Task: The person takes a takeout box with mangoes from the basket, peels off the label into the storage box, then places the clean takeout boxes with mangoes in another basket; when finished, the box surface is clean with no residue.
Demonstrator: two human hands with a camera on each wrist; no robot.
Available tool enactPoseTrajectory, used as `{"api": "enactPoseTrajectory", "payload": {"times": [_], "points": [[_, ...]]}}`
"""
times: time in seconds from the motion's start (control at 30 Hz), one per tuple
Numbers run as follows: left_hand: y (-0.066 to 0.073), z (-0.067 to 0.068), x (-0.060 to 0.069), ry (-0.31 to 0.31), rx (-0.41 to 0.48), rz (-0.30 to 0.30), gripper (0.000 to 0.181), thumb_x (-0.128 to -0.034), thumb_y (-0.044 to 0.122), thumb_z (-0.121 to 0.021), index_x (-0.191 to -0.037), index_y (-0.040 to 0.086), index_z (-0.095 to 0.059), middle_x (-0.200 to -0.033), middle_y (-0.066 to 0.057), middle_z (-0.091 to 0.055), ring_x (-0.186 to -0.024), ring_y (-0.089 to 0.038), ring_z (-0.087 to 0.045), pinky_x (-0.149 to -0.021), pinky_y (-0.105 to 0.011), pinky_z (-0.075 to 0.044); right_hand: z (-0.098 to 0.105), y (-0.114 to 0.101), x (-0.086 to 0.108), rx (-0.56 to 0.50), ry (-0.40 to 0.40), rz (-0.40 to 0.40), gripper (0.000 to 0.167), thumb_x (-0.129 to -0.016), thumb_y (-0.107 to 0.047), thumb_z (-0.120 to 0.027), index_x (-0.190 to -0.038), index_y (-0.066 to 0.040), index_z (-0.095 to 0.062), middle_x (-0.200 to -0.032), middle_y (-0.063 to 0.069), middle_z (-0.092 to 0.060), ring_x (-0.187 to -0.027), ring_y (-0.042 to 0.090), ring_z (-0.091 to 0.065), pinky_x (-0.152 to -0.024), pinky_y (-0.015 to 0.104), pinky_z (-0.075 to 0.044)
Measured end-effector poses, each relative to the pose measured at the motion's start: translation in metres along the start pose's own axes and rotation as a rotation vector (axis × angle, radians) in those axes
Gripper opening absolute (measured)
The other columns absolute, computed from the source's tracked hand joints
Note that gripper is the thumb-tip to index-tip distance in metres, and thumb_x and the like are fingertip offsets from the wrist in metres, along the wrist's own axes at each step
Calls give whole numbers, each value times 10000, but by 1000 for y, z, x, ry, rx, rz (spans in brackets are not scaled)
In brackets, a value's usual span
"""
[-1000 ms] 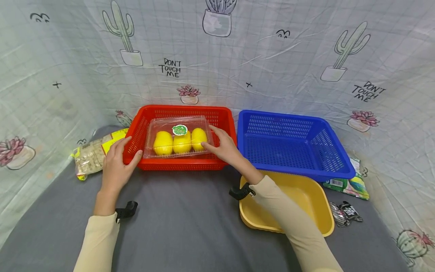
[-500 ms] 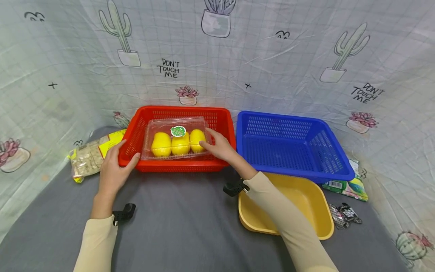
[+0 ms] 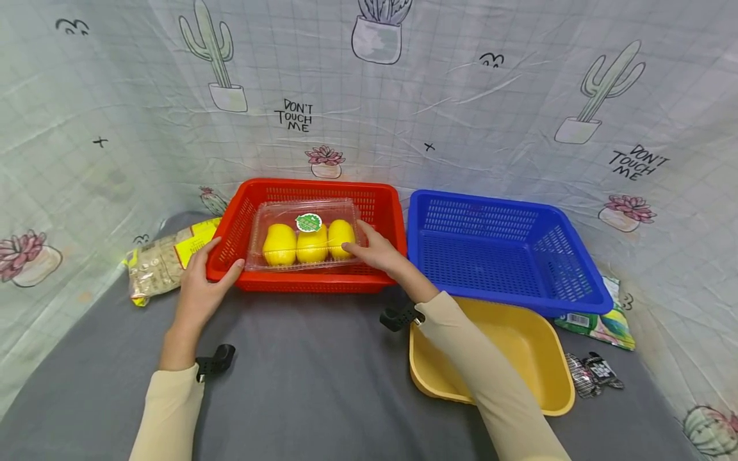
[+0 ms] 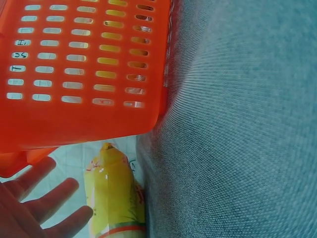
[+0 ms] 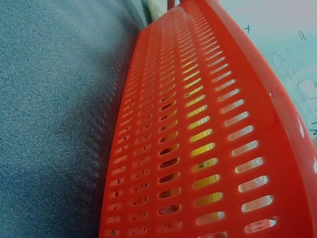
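Note:
A clear plastic fruit box (image 3: 271, 218) with a green-and-white sticker holds three yellow fruits (image 3: 312, 246). It lies slightly tilted in the red basket (image 3: 323, 280). At the box's right end, my right hand (image 3: 380, 251) grips it, thumb over the lid and fingers at the side edge; the right wrist view shows only the basket wall. My left hand (image 3: 202, 291) is at the basket's front left corner, thumb close to the box. In the left wrist view its fingers (image 4: 57, 198) are spread and fairly straight outside the basket.
Beside the red basket stands a blue basket (image 3: 478, 256), with a yellow tub (image 3: 519, 339) in front of it. A yellow-and-clear packet (image 3: 155, 266) lies at left. A green packet (image 3: 611, 320) and a black-and-silver packet (image 3: 594, 374) lie at right.
The head view shifts slightly. Both hands stay at the basket and the box keeps its place; the left hand's fingers sit a little closer to the basket's left rim.

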State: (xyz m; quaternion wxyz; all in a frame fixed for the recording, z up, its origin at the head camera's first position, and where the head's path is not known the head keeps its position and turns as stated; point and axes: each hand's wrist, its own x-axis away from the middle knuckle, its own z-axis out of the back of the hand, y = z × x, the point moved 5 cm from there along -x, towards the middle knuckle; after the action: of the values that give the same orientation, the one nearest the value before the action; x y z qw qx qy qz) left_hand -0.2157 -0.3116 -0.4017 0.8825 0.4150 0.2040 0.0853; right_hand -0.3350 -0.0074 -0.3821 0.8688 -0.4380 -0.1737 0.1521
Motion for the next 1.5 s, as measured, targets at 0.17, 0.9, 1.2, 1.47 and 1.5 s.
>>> {"api": "enactPoseTrajectory", "payload": {"times": [0.17,0.9,1.2,1.47,1.5], "points": [[0,0,0,9,14,-5,683,-920,375,-633,-1484,88,-379,-1437,-240,-410,-1234,-425,-434,-990,-637,-402,0,-1,0,-54,-11,-8,821,-916,-363,-656,-1558,-114,-210,-1427,154,-457,-1247,315,-499,-1048,449,-434],[-1,0,0,-7,22,7,689,-926,380,-622,-1491,86,-361,-1432,-240,-406,-1231,-418,-436,-984,-633,-412,2,0,1,-183,-5,-65,783,-930,-365,-626,-1554,-123,-221,-1551,125,-324,-1242,314,-491,-1018,447,-462],[-2,0,-2,-9,23,5,687,-929,384,-618,-1490,85,-359,-1424,-243,-409,-1228,-423,-436,-974,-636,-419,3,-1,1,-203,9,-43,754,-941,-331,-615,-1562,-166,-221,-1463,133,-428,-866,230,-564,-840,363,-554],[-2,0,-2,-11,22,5,692,-928,387,-618,-1494,87,-356,-1429,-238,-408,-1233,-419,-432,-981,-634,-415,3,0,3,-204,-4,-29,746,-946,-325,-604,-1563,-159,-218,-1482,131,-411,-987,247,-572,-869,364,-549],[-2,0,-2,-12,24,5,694,-928,387,-619,-1495,86,-354,-1431,-237,-406,-1237,-418,-430,-982,-635,-414,3,0,3,-198,-6,-29,747,-947,-326,-603,-1563,-156,-217,-1475,138,-416,-1022,256,-560,-876,365,-546]]}}
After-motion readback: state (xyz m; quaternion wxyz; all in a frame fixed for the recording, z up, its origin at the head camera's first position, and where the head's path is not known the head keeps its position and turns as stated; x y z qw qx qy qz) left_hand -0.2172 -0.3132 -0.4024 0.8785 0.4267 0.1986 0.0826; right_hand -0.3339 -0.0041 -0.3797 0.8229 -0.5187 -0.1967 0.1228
